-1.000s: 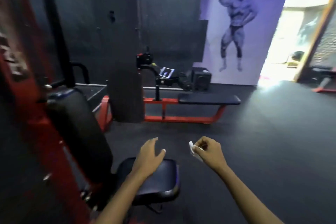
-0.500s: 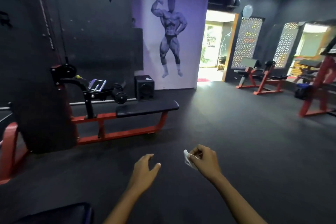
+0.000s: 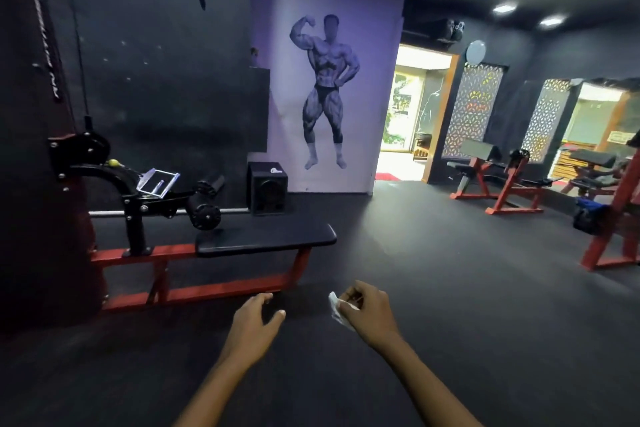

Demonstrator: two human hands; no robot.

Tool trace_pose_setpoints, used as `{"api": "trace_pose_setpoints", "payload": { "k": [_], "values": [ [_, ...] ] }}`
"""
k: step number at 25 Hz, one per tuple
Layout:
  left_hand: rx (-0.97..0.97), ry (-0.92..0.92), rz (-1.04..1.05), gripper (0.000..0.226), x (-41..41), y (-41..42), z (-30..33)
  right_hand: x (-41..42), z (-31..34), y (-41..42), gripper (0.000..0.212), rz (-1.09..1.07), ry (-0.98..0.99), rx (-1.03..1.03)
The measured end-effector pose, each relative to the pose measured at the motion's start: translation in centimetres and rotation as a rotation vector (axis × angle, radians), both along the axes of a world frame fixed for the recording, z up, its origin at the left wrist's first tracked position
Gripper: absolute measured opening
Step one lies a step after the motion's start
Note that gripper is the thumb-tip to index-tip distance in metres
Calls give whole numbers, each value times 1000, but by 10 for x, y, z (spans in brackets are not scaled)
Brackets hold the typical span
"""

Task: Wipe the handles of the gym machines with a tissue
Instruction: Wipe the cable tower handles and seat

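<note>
Tissue (image 3: pixel 336 308) sits crumpled in the right hand (image 3: pixel 367 311), pinched between thumb and curled fingers so a white edge pokes out toward the left, probably kept ready for the next handle. Beside it the left hand (image 3: pixel 254 324) hangs empty with fingers loosely spread. Neither hand touches any equipment. Ahead to the left, the seated row machine (image 3: pixel 211 246) stretches its black pad over a red frame; open dark floor (image 3: pixel 433 288) lies between the hands and the benches (image 3: pixel 498 184) at right.

Both forearms extended forward — left hand (image 3: pixel 254 324) loosely spread, right hand (image 3: pixel 369 312) curled, pinching.
</note>
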State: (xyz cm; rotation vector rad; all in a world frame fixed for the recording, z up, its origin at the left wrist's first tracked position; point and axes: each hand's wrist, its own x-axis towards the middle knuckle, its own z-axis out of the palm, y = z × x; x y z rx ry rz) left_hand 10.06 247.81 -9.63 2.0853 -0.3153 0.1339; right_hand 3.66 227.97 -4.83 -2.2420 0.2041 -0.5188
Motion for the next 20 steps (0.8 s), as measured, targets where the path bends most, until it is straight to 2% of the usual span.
{"api": "trace_pose_setpoints", "payload": {
  "k": [5,9,13,16,20],
  "values": [
    [44,3,114,42,85,34,5,122,-10,21,21,119,-7,48],
    [82,-5,307,41,156,82,-1,237,-26,57,25,307,39,75],
    [80,-30,536,36,219,127,-1,349,-26,113,21,560,38,66],
    [67,-34,701,42,255,154,8,425,-15,163,18,730,44,48],
    [68,-15,921,44,284,202,12,486,-11,246,16,928,34,86]
  ]
}}
